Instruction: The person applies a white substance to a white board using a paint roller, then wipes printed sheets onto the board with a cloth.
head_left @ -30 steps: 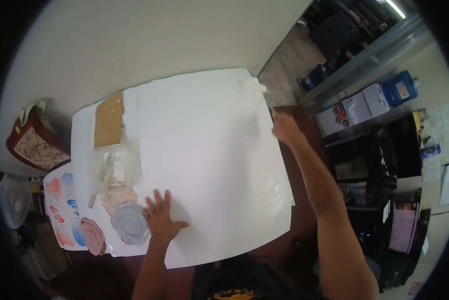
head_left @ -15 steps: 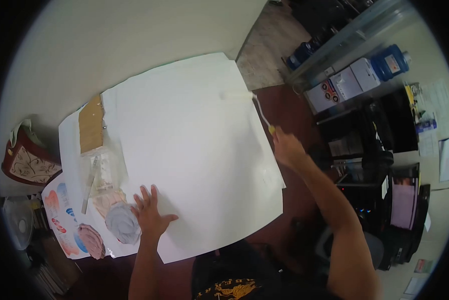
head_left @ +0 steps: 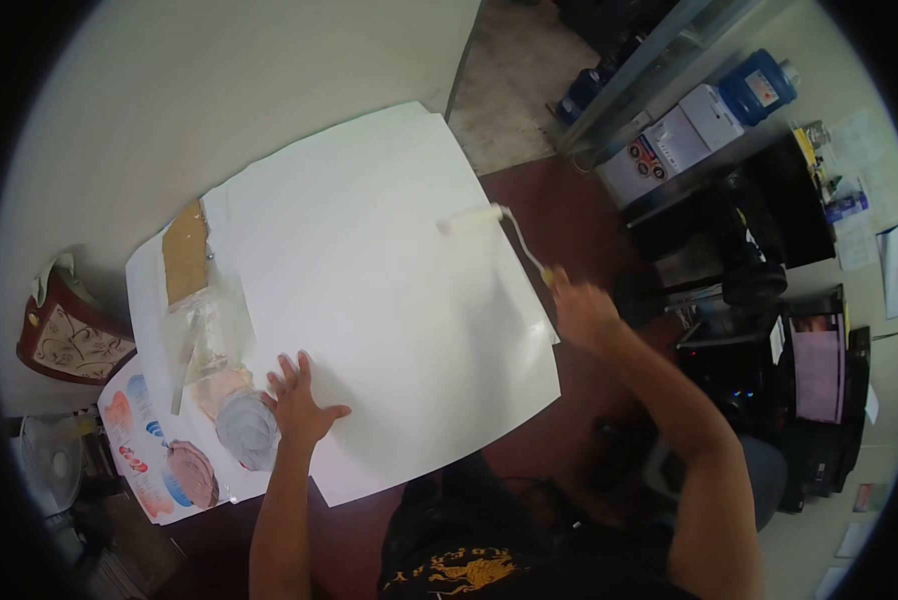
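My right hand [head_left: 582,312] is closed round the yellow-ended handle of a small paint roller [head_left: 471,220], just beyond the right edge of a large white sheet [head_left: 369,260]. The pale roller head lies over the sheet near that edge, slightly blurred. Fingers spread, my left hand [head_left: 307,408] rests flat on the sheet's near left part. Beside its fingertips sits a crumpled grey cloth [head_left: 247,430], with a peach cloth [head_left: 219,390] partly under it. Whether the roller head carries anything wet cannot be made out.
Left of the sheet lie a brown cardboard piece [head_left: 185,255], a clear plastic container [head_left: 214,330], a pink cloth [head_left: 191,473] and a printed sheet [head_left: 121,410]. A patterned chair back [head_left: 74,345] and a fan [head_left: 54,455] stand farther left. A water dispenser [head_left: 669,150] is at the right.
The roller has moved nearer to me along the sheet's right side, with my right hand following. My left hand stays spread on the sheet. The whole view has shifted slightly.
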`<action>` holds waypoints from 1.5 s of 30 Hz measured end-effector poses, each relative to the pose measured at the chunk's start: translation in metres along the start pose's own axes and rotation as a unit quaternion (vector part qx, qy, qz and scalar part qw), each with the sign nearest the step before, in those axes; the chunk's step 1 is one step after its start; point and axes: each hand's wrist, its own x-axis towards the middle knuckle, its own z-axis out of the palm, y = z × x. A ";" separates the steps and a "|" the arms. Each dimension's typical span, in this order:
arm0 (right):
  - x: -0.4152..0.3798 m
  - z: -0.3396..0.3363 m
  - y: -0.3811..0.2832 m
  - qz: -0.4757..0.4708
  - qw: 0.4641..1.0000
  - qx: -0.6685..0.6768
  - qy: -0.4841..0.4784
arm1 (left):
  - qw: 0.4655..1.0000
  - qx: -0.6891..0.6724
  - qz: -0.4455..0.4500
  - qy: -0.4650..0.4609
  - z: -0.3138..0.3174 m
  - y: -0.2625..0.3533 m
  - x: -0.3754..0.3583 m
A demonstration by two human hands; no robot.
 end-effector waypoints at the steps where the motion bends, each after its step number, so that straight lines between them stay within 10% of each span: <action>1: 0.037 -0.007 -0.003 -0.021 0.999 0.008 0.024 | 1.000 0.005 -0.005 -0.004 0.000 0.001 0.001; 5: 0.059 0.001 -0.032 -0.040 0.997 0.016 0.068 | 1.000 0.017 0.000 -0.011 -0.003 0.001 -0.001; 12: -0.158 0.025 0.004 -0.035 0.996 0.059 -0.060 | 1.000 -0.006 -0.008 -0.008 -0.003 -0.001 -0.002; 23: 0.158 -0.024 -0.110 -0.136 0.990 0.001 0.047 | 0.999 0.012 -0.033 -0.023 -0.005 0.006 0.001; 33: -0.133 0.004 -0.034 -0.112 0.987 -0.045 -0.108 | 0.999 0.031 -0.027 -0.016 0.000 0.003 0.002; 43: -0.103 0.014 -0.106 -0.185 0.981 -0.015 0.054 | 0.997 0.077 -0.013 -0.028 -0.004 0.006 0.004; 45: -0.149 0.011 -0.100 -0.143 0.989 0.004 -0.044 | 0.996 0.080 -0.009 -0.031 -0.002 0.002 0.003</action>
